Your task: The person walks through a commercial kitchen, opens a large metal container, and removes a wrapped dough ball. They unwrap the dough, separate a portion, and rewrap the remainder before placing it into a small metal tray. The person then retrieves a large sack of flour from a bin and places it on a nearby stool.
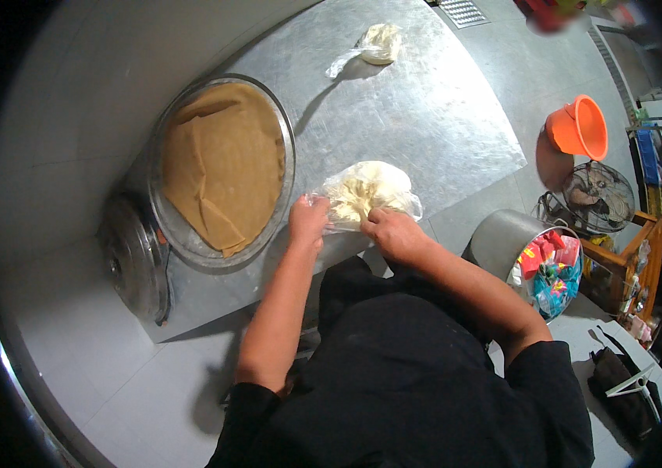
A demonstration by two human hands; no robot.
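Observation:
A clear plastic bag (410, 202) with a pale cream, doughy or crumbly mass (360, 190) in it lies at the near edge of the metal table. My left hand (309, 222) pinches the bag's left side. On its near side, my right hand (395, 231) has curled fingers gripping the bag; whether they also hold some of the mass is hidden. Farther back on the table sits a smaller clear bag of pale food (380, 45), its twisted end pointing left.
Left on the metal table (448, 117) stands a round metal pan (288, 137) with brown cloth or paper (231, 164), beside a metal lid (132, 263). On the floor at right are an orange bucket (562, 128), a fan (599, 196) and a metal pot (494, 237) holding colourful wrappers.

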